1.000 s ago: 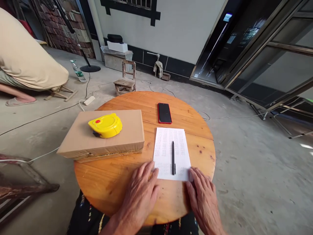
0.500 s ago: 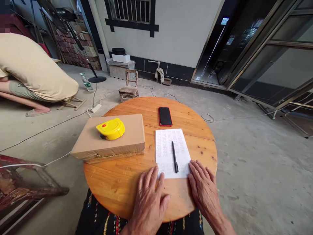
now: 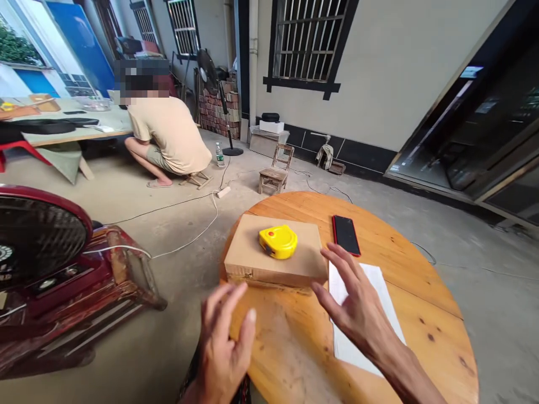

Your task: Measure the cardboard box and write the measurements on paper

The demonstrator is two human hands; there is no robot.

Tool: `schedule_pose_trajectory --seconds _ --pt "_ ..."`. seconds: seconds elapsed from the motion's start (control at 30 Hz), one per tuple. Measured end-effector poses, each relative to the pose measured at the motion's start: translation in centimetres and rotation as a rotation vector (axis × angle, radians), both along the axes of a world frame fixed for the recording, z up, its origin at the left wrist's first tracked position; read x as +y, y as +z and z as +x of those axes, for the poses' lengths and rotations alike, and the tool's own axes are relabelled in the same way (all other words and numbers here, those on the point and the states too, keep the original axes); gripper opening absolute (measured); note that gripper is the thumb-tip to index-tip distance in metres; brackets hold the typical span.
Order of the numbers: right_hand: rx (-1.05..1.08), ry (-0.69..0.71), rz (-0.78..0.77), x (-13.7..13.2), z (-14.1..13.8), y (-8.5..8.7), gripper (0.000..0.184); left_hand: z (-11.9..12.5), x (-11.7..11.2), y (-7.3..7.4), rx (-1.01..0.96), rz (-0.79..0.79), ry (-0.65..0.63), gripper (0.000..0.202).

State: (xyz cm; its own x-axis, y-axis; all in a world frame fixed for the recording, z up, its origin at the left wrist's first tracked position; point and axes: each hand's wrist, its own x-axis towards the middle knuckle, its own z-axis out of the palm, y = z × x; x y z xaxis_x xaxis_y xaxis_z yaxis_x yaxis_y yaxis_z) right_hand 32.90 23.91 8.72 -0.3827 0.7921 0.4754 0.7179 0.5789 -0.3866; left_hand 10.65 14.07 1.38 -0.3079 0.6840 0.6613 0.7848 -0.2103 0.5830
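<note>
A flat cardboard box (image 3: 252, 261) lies on the round wooden table (image 3: 379, 247), with a yellow tape measure (image 3: 278, 242) on top. My left hand (image 3: 221, 342) hovers open at the table's near left edge, just short of the box's front. My right hand (image 3: 353, 306) is raised with fingers spread above the white printed sheet (image 3: 381, 292), close to the box's right corner. Neither hand holds anything. A red-edged phone (image 3: 346, 235) lies beyond the sheet. The pen is hidden behind my right hand.
A red fan (image 3: 37, 241) and a rusty frame (image 3: 126, 269) stand at the left. A person in a beige shirt (image 3: 168, 132) squats on the floor farther back. A small wooden chair (image 3: 275, 171) and cables (image 3: 185, 224) lie behind the table.
Both hands have lifted off the table and the sheet and moved left toward the box, fingers spread. The view has swung left, showing the fan and the squatting person.
</note>
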Motion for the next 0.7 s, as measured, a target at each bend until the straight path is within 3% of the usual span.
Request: schedule_pose_trajectory --seconds 0.1,0.2,0.27,0.33,0.43,0.53,0.63,0.7 --pt "-0.087 0.074 -0.058 3.7 -5.1 1.3 0.071 -3.3 3.2 1.4 -0.291 -0.074 0.051 0.046" --pt "-0.161 0.11 -0.145 5.6 -8.2 1.9 0.072 -5.0 6.5 1.9 -0.665 -0.288 -0.052 0.063" --pt "-0.056 0.117 -0.223 5.5 -8.6 2.0 0.066 -5.3 7.8 2.1 -0.782 -0.373 -0.165 0.065" --pt "0.23 0.06 -0.327 4.5 -7.5 1.9 0.064 -5.1 7.9 2.3 -0.802 -0.39 -0.272 0.061" --pt "0.815 -0.103 -0.33 1.5 -4.2 1.5 0.058 -4.2 5.6 1.8 -0.818 -0.345 -0.332 0.062" --pt "1.246 -0.194 -0.294 -2.1 -0.4 0.0 0.045 -3.2 1.3 -0.9 -0.772 -0.304 -0.326 0.065" --pt "1.402 -0.28 -0.401 -5.7 2.4 -2.8 0.037 -2.3 -2.6 -4.7 -0.629 -0.319 -0.147 0.063" --pt "1.416 -0.328 -0.467 -7.5 3.2 -4.8 0.036 -1.8 -4.0 -6.5 -0.478 -0.342 -0.089 0.063"
